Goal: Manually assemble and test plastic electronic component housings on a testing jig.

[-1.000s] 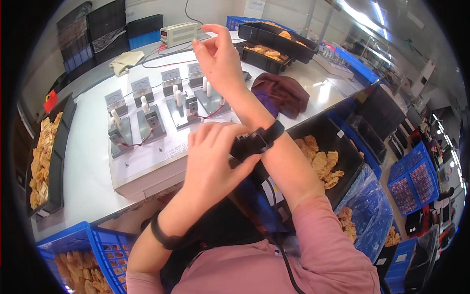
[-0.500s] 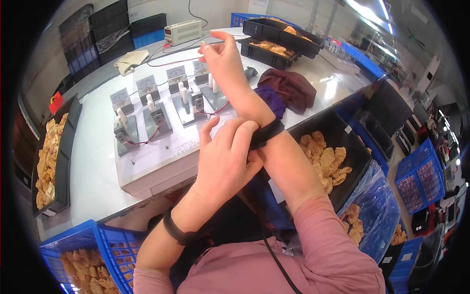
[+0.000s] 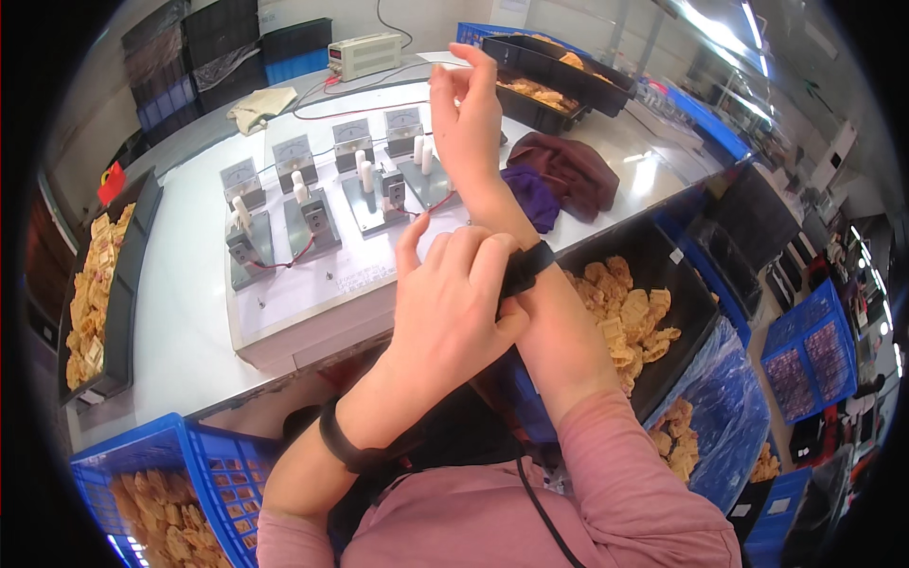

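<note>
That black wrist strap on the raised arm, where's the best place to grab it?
Probably the black wrist strap where it wraps the near side of the wrist, pinched from the left. The left hand already has its fingers there, and that stretch faces it.

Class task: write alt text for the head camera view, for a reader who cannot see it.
The left hand grips a black band on the wrist of the raised right hand, above a white test bench with four small meters. Black trays of tan flat parts and blue plastic crates stand around.
</note>
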`<state>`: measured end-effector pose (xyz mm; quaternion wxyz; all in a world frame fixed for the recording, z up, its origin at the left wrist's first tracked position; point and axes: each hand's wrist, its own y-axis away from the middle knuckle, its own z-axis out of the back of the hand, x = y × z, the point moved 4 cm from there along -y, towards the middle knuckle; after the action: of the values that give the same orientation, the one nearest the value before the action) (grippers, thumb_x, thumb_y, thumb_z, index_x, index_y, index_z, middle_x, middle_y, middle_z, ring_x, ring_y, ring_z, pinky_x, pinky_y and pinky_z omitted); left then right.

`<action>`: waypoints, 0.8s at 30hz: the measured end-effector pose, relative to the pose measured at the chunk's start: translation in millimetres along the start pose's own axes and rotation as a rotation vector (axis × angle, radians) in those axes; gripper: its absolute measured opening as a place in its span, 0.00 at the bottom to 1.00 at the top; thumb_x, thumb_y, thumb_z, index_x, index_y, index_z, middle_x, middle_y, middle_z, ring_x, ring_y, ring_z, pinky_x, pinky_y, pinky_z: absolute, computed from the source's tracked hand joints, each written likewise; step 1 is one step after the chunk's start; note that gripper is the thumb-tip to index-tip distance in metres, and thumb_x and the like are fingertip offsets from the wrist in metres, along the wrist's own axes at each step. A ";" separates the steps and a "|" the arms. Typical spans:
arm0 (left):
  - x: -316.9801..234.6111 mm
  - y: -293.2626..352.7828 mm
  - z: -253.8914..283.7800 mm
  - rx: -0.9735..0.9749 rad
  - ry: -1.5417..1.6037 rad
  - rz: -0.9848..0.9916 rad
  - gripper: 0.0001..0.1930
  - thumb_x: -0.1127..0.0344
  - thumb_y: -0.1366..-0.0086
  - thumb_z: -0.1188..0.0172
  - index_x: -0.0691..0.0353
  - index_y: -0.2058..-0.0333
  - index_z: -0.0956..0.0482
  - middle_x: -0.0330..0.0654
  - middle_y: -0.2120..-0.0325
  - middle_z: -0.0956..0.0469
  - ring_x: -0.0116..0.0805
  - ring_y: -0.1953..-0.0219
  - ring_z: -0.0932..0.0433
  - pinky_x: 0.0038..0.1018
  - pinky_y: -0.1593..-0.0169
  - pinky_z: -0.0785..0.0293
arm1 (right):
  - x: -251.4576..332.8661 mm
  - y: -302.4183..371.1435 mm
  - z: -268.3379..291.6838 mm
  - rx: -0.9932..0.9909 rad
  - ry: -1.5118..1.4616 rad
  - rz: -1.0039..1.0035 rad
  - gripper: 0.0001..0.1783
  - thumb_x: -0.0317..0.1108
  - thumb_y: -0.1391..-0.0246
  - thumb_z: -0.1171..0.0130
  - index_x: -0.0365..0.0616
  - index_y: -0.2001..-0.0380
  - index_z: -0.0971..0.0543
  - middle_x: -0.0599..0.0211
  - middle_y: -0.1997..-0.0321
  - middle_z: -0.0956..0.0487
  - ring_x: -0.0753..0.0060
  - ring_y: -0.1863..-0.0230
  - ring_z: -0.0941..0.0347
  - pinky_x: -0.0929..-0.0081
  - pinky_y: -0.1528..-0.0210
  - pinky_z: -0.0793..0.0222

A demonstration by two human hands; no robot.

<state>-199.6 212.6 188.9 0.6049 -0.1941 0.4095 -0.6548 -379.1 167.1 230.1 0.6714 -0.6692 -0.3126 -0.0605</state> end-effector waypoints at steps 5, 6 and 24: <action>4.2 1.8 -6.3 0.025 0.053 0.032 0.23 0.70 0.58 0.36 0.58 0.58 0.26 0.41 0.64 0.25 0.42 0.56 0.24 0.52 0.37 0.43 | 20.8 10.2 -5.1 0.147 0.579 0.450 0.19 0.34 0.43 0.40 0.47 0.50 0.29 0.76 0.70 0.22 0.68 0.65 0.25 0.65 0.57 0.39; 6.7 2.3 -5.6 0.022 0.052 0.040 0.23 0.70 0.58 0.36 0.58 0.58 0.26 0.41 0.64 0.25 0.42 0.56 0.24 0.52 0.37 0.43 | 21.4 10.7 -5.1 0.164 0.581 0.419 0.19 0.34 0.44 0.39 0.49 0.50 0.29 0.76 0.70 0.23 0.67 0.63 0.25 0.64 0.56 0.39; 35.7 38.9 -15.8 0.326 0.927 0.495 0.50 0.55 0.45 0.28 0.67 0.33 0.50 0.60 0.40 0.37 0.50 0.36 0.36 0.40 0.38 0.35 | 1.5 -4.7 44.8 -0.212 -0.508 -0.593 0.23 0.39 0.38 0.47 0.45 0.42 0.35 0.63 0.50 0.24 0.73 0.48 0.29 0.67 0.43 0.41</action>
<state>-193.7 186.0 140.9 0.5192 0.3130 0.5598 -0.5649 -395.4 209.1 230.9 0.4534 -0.6094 -0.6400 -0.1161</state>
